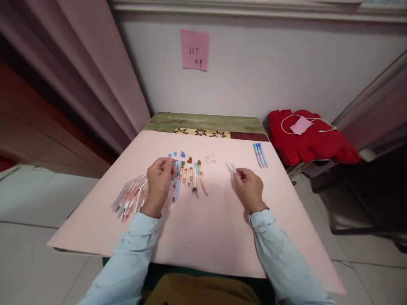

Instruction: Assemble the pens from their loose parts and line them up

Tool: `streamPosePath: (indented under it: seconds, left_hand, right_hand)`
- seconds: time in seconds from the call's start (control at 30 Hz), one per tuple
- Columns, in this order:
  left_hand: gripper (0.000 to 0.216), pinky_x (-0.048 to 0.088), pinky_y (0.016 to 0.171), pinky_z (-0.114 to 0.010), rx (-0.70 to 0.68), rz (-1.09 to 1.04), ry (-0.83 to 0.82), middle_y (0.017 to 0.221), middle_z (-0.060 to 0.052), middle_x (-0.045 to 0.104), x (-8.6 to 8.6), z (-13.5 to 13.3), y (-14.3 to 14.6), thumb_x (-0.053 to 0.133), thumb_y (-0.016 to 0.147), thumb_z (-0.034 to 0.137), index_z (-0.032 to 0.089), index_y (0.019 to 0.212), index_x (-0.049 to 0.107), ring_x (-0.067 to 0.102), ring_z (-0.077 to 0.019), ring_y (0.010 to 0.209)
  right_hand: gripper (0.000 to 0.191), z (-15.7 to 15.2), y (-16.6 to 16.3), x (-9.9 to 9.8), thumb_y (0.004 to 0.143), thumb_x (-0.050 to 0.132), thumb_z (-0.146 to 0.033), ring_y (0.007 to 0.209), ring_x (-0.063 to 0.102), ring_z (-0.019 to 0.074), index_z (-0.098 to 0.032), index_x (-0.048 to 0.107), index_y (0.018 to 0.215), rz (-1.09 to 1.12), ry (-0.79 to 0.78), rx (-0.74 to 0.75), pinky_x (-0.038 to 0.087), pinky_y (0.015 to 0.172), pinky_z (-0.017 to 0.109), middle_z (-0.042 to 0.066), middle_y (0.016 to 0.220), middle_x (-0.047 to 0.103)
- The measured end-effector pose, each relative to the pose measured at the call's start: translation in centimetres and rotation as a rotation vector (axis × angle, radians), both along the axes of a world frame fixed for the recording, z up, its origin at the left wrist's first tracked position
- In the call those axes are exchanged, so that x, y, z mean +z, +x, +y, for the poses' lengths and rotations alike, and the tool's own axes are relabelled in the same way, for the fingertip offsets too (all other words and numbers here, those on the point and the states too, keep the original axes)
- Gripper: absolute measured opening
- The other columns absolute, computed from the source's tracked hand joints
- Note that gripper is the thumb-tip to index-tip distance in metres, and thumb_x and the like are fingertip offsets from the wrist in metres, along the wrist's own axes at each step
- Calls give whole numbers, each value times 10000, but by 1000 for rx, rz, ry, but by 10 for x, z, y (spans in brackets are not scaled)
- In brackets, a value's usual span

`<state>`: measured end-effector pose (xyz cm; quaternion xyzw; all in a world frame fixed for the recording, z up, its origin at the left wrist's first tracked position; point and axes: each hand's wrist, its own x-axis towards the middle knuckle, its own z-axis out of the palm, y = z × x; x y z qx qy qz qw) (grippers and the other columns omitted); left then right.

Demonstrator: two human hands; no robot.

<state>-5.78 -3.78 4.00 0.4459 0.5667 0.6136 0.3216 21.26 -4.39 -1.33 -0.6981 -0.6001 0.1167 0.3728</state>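
Note:
My right hand (249, 186) pinches a slim pale-lilac pen barrel (233, 166), its white end pointing up and to the left. My left hand (161, 180) is closed, thumb and fingers pressed together; what they hold, if anything, I cannot make out. Beside it lie loose pen parts: orange and blue barrel pieces (191, 173), white refills with dark tips, and small brown toppers (190, 160). Blue toppers (182, 154) sit a little farther back. Partly behind my left wrist spreads a pile of clear-wrapped sticks or refills (129, 198).
Several blue-and-lilac pens (260, 155) lie side by side at the table's right. Small springs (210, 159) are scattered near the middle. Pink paper covers the table (203, 237). A red cloth (311, 146) with a white cable lies beyond the right edge. A wall closes the far side.

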Motion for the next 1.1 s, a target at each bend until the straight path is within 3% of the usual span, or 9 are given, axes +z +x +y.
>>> streamPosePath:
  seconds: [0.1,0.4,0.73,0.97,1.1]
  left_hand:
    - [122,357,436,-200,79,48,3,565,22,565,1,-8,-19,621,803,285,166,812,644,448,-84,443]
    - [122,363,453,-208,103,192,-11,591,15,589,-8,-30,-48,614,809,296,180,838,640,464,-93,457]
    - [159,377,496,-224,109,336,-97,613,8,616,-13,-39,-69,587,823,346,193,816,629,507,-115,496]
    - [185,379,563,-254,-74,654,-202,604,13,620,-24,-42,-60,568,797,354,208,729,658,553,-151,574]
    - [216,370,566,-259,-80,695,-195,605,18,616,-26,-42,-57,552,818,386,215,747,664,553,-153,571]
  right_hand:
    - [218,0,2,-1,832,553,-295,705,584,157,-235,727,950,-72,-22,4,347,639,275,8,841,699]
    - [228,-2,-2,-18,870,559,-281,834,575,187,-217,728,1008,-369,-36,16,267,602,281,54,930,671]
    - [291,-2,-2,-19,876,567,-416,768,573,185,-209,730,1000,-276,-34,-24,288,619,285,50,904,684]
    - [295,-1,-3,-20,891,530,-408,724,569,177,-212,747,933,-209,-4,-58,300,622,277,46,858,702]
    - [366,3,2,-22,898,486,-438,711,595,198,-201,766,903,-51,3,-121,347,645,285,55,797,720]
